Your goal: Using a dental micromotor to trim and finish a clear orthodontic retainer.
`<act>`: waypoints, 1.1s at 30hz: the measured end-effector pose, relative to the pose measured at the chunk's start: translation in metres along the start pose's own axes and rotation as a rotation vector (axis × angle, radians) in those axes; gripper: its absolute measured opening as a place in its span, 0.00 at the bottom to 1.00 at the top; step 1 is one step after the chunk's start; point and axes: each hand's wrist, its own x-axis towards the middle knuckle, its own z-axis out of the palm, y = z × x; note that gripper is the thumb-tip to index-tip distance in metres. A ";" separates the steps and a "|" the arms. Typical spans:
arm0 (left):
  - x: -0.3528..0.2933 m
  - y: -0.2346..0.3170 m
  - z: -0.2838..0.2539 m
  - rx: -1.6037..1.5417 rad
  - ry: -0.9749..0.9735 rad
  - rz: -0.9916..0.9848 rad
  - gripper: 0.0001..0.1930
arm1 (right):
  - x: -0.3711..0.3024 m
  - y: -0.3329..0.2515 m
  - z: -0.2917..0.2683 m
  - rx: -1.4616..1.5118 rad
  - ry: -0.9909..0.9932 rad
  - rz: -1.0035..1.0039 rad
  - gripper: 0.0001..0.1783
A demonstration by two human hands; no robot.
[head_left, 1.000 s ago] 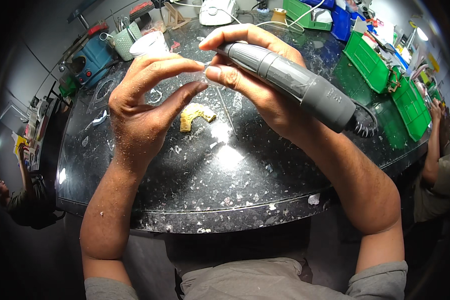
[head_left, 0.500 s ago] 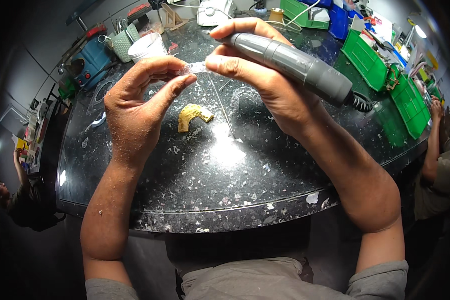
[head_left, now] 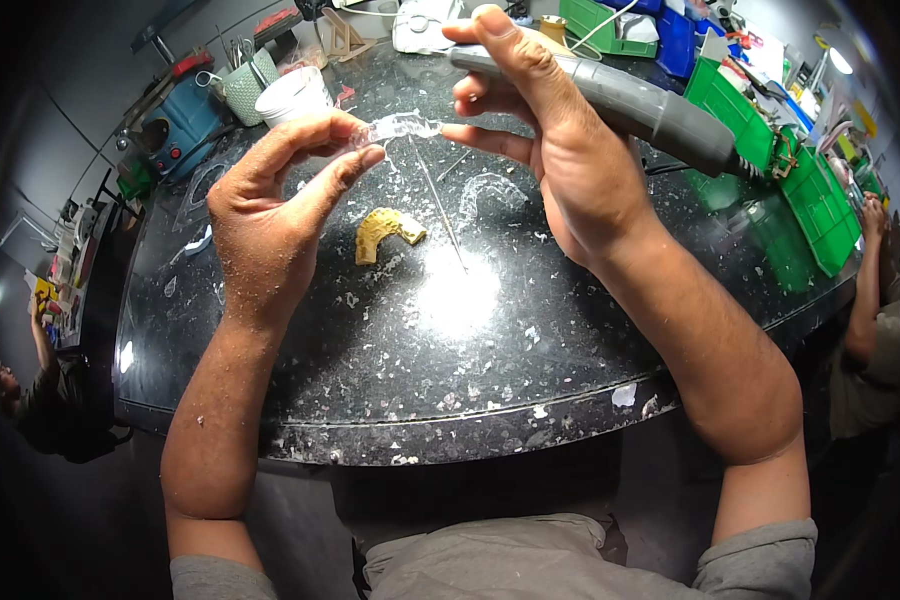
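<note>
Between thumb and fingertips, my left hand (head_left: 280, 200) pinches one end of a clear dental aligner (head_left: 402, 127), held up above the table. My right hand (head_left: 580, 140) holds a grey handpiece grinder (head_left: 650, 105), whose cord end points to the right. A finger of that hand reaches to the aligner's free end, while its thumb is raised along the tool. Below, a yellow dental arch model (head_left: 382, 236) lies on the dark table. To its right rests a second clear aligner (head_left: 495, 195), and a thin metal rod (head_left: 438, 200) lies between the two.
White chips and dust speckle the black table (head_left: 370, 350). Farther back stand a white tub (head_left: 295, 95), a tool cup (head_left: 250, 85) and a blue machine (head_left: 175, 125). Green bins (head_left: 820, 215) line the right side. Other people work at both far sides.
My right hand has turned, lifting its thumb and swinging the grinder up and to the right, off the aligner. More of the aligner shows now. The left hand has barely moved.
</note>
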 end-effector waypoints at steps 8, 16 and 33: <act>0.000 0.001 -0.001 -0.132 0.020 -0.074 0.10 | -0.008 -0.002 0.019 -0.419 0.127 -0.514 0.11; 0.001 0.002 -0.003 -0.088 0.021 -0.036 0.09 | -0.009 -0.006 0.004 -0.538 -0.109 -0.484 0.10; 0.001 0.001 -0.005 -0.066 0.008 -0.006 0.08 | -0.007 -0.006 0.009 -0.441 -0.076 -0.439 0.12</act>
